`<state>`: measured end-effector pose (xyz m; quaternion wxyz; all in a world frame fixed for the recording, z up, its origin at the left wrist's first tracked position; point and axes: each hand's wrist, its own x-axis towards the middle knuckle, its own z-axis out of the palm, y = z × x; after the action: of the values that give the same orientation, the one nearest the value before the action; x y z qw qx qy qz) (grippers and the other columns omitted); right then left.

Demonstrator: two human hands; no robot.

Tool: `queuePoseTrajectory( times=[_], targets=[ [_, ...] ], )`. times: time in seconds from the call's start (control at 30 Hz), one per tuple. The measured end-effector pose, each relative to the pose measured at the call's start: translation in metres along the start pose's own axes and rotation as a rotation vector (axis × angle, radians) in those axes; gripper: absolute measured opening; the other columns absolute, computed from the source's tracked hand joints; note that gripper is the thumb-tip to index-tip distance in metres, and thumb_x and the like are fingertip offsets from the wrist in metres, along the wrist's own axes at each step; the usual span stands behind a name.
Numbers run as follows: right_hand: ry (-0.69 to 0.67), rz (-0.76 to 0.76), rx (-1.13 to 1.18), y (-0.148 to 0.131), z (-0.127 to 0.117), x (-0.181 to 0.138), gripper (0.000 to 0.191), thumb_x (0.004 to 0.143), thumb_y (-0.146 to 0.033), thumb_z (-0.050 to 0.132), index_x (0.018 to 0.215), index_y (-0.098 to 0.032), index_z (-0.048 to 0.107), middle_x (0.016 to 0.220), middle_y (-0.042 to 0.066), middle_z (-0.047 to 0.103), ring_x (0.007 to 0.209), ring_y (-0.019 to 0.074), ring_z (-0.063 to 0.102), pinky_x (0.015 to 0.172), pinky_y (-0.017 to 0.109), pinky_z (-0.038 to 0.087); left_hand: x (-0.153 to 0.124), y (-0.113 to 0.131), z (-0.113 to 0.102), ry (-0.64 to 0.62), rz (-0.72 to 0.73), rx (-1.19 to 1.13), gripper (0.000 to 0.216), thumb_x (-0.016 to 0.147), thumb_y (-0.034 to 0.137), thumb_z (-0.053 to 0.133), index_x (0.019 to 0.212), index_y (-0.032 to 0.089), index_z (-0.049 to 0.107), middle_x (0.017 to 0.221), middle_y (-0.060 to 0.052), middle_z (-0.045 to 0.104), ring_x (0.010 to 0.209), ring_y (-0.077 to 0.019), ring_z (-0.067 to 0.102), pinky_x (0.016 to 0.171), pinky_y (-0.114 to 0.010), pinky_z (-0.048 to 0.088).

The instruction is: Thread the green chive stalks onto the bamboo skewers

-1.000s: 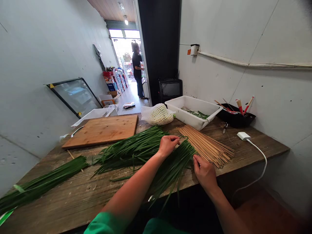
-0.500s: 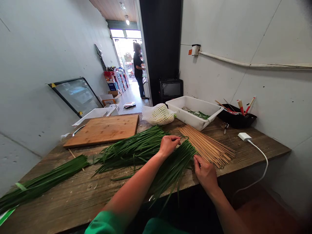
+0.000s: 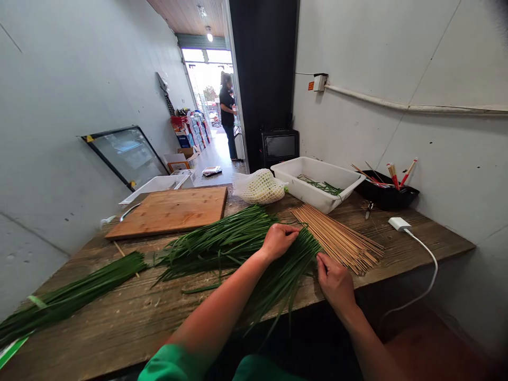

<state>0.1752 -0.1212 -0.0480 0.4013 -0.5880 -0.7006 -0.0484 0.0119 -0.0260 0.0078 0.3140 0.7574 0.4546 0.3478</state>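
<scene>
My left hand (image 3: 280,239) rests curled on a bunch of long green chive leaves (image 3: 283,275) that lies across the wooden table (image 3: 130,312), its fingers pinching the stalk ends. My right hand (image 3: 335,280) is closed at the right edge of the same bunch, fingers pinched on the leaves. Just right of both hands lies a pile of thin bamboo skewers (image 3: 337,238). A larger heap of chives (image 3: 218,241) spreads to the left of my left hand.
Another chive bundle (image 3: 71,296) lies at the table's left end. A wooden cutting board (image 3: 170,210), a white net bag (image 3: 260,188), a white tub (image 3: 317,182), a black tray of chopsticks (image 3: 387,190) and a white charger with cable (image 3: 400,225) sit behind. A person (image 3: 229,121) stands in the far doorway.
Both hands stay on the chive bunch with hardly any shift. The person in the doorway has moved slightly.
</scene>
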Motion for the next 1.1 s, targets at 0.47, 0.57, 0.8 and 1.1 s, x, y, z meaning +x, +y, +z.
queuePoseTrajectory(
  times=[0.47,0.57,0.8,1.1],
  targets=[
    [0.017,-0.007,-0.028,0.005,0.003,-0.002,0.032,0.093,-0.027,0.037,0.09,-0.015,0.067,0.082,0.01,0.072,0.069,0.0179,0.065,0.065,0.027,0.047,0.002,-0.012,-0.055,-0.213,-0.126,0.689,0.007,0.067,0.02,0.067,0.07,0.022,0.072,0.078,-0.006,0.071,0.087,-0.0237,0.061,0.088,-0.038,0.033],
    [0.027,-0.016,-0.042,0.005,0.003,-0.002,0.032,0.092,-0.026,0.038,0.088,-0.015,0.068,0.081,0.01,0.072,0.067,0.0177,0.065,0.063,0.026,0.047,0.0,-0.01,-0.056,-0.243,-0.15,0.734,0.008,0.067,0.021,0.068,0.074,0.022,0.072,0.084,-0.007,0.071,0.088,-0.0242,0.061,0.089,-0.039,0.033],
    [0.038,-0.033,-0.051,0.005,0.003,-0.002,0.032,0.092,-0.026,0.038,0.088,-0.014,0.067,0.079,0.009,0.072,0.066,0.0173,0.065,0.062,0.026,0.046,-0.001,-0.007,-0.056,-0.256,-0.189,0.758,0.009,0.068,0.021,0.066,0.076,0.02,0.071,0.089,-0.01,0.071,0.091,-0.0267,0.061,0.088,-0.041,0.035],
    [0.031,-0.026,-0.049,0.006,0.004,-0.002,0.033,0.092,-0.027,0.038,0.088,-0.014,0.067,0.078,0.01,0.071,0.065,0.0181,0.065,0.061,0.027,0.047,0.003,-0.008,-0.053,-0.102,-0.179,0.681,0.021,0.076,0.021,0.052,0.083,0.021,0.072,0.088,-0.007,0.071,0.087,-0.0214,0.062,0.08,-0.031,0.04]
  ],
)
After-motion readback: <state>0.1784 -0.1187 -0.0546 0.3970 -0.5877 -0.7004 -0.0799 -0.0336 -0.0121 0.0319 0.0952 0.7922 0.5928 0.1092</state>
